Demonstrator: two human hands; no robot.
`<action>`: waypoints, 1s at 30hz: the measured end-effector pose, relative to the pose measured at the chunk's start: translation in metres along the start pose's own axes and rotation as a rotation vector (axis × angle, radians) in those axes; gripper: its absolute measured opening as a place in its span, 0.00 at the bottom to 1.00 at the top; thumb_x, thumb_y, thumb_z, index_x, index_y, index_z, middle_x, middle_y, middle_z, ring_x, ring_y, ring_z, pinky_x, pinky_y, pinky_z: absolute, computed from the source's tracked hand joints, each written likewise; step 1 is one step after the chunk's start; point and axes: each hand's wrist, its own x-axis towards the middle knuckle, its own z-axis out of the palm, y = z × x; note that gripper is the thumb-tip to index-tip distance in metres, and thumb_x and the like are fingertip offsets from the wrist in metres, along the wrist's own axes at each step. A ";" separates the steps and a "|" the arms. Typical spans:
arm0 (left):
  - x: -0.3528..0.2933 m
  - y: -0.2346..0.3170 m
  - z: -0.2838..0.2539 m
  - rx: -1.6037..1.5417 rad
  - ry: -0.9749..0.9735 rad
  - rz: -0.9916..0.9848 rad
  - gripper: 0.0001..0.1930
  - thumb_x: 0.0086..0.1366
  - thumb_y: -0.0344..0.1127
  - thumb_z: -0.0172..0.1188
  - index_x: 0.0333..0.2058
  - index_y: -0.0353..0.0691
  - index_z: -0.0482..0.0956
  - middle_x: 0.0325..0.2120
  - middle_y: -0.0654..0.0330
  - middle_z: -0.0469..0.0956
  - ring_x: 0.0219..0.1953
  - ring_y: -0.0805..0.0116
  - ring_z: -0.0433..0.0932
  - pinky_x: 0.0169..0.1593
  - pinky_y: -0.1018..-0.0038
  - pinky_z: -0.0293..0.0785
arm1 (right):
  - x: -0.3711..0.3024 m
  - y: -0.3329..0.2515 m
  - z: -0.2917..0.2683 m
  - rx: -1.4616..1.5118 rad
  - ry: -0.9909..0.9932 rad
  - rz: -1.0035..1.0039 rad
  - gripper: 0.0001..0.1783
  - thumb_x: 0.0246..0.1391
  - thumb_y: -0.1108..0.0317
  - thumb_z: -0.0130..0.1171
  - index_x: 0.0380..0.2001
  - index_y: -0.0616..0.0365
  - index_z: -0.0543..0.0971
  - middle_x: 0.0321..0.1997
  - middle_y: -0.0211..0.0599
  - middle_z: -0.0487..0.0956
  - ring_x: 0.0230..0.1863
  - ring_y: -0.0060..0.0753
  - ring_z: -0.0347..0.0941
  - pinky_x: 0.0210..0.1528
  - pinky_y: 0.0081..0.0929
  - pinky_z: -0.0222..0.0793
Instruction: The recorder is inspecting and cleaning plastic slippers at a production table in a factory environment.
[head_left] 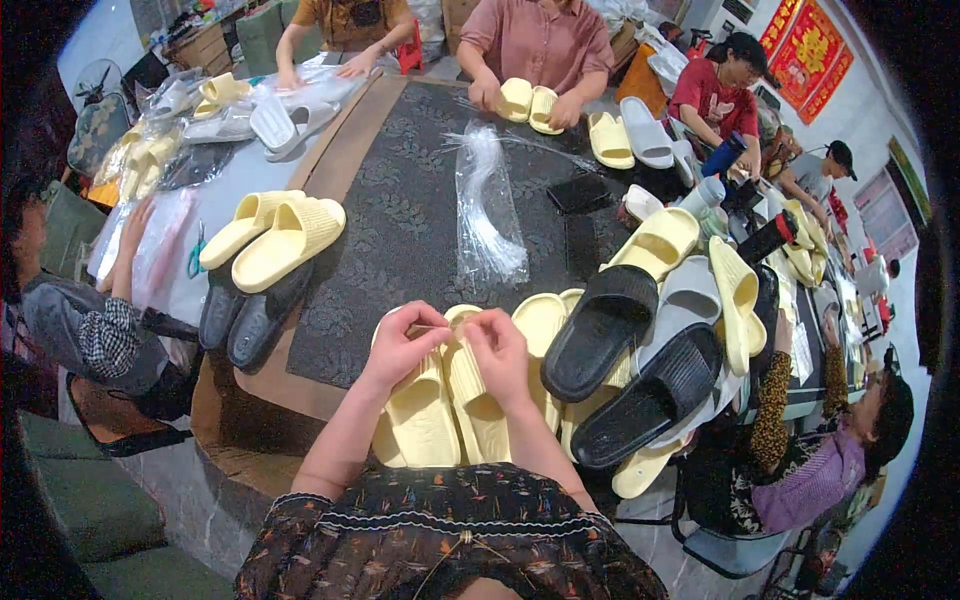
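Note:
Just in front of my body, my left hand (405,347) and my right hand (498,357) meet with fingertips pinched close together. What they hold is too thin or hidden to make out. Beneath them lies a pair of pale yellow ribbed slide slippers, the left slipper (418,425) and the right slipper (478,400) side by side, partly covered by my hands. Beyond my hands, a clear plastic bag (490,210) with a bundle of thin, clear strands rests on the dark patterned mat (385,210).
Yellow, grey and black slippers (650,390) pile up close on my right. To the left, yellow slides (290,240) sit on black ones (258,325). Co-workers surround the table; one person's hands hold yellow slippers (528,105) at the far side. Scissors (197,250) lie at left.

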 end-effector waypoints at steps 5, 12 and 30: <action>0.001 -0.005 -0.001 0.000 0.019 -0.015 0.04 0.56 0.24 0.64 0.29 0.37 0.78 0.27 0.66 0.77 0.31 0.80 0.74 0.37 0.82 0.70 | 0.005 0.009 -0.007 0.167 -0.003 0.020 0.05 0.57 0.73 0.60 0.37 0.60 0.78 0.31 0.20 0.74 0.30 0.10 0.65 0.34 0.11 0.61; 0.001 -0.002 -0.001 -0.003 0.009 -0.015 0.05 0.56 0.23 0.64 0.31 0.37 0.77 0.27 0.67 0.77 0.32 0.81 0.74 0.37 0.82 0.70 | 0.004 0.005 -0.002 0.204 0.052 0.071 0.02 0.57 0.73 0.59 0.33 0.60 0.78 0.30 0.19 0.72 0.31 0.10 0.64 0.34 0.11 0.59; 0.002 -0.006 -0.003 0.041 -0.014 0.013 0.06 0.57 0.26 0.66 0.32 0.35 0.77 0.28 0.66 0.77 0.32 0.81 0.74 0.38 0.81 0.71 | 0.005 0.009 -0.001 0.055 0.021 -0.028 0.02 0.56 0.73 0.60 0.32 0.59 0.78 0.27 0.19 0.71 0.24 0.09 0.57 0.26 0.13 0.55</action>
